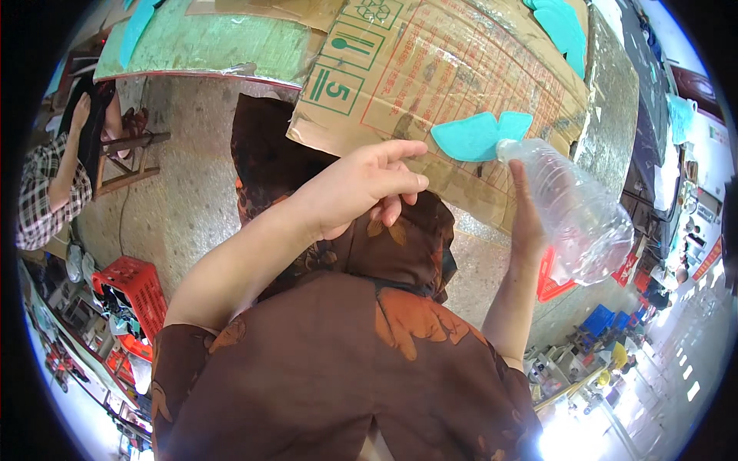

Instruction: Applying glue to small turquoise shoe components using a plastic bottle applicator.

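My right hand (pixel 528 203) grips a large clear ribbed plastic bottle (pixel 578 215); the bottle partly hides the fingers. Tilted, the bottle points its narrow neck at a flat teal cut piece (pixel 469 137) lying on a cardboard sheet (pixel 430 77). A smaller teal flap (pixel 513 123) lies right beside that piece, and I cannot tell whether the two are joined. Left of them, my left hand (pixel 377 182) hovers near the cardboard's front edge with nothing in it. Its index finger and thumb stretch out apart, the other fingers loosely bent.
More teal pieces (pixel 560 31) are stacked at the cardboard's far right, and another (pixel 137 32) lies on the green tabletop (pixel 207 48). At left, a person in a checked shirt (pixel 58 188) is near a wooden stool (pixel 131 161). A red crate (pixel 132 288) stands on the floor.
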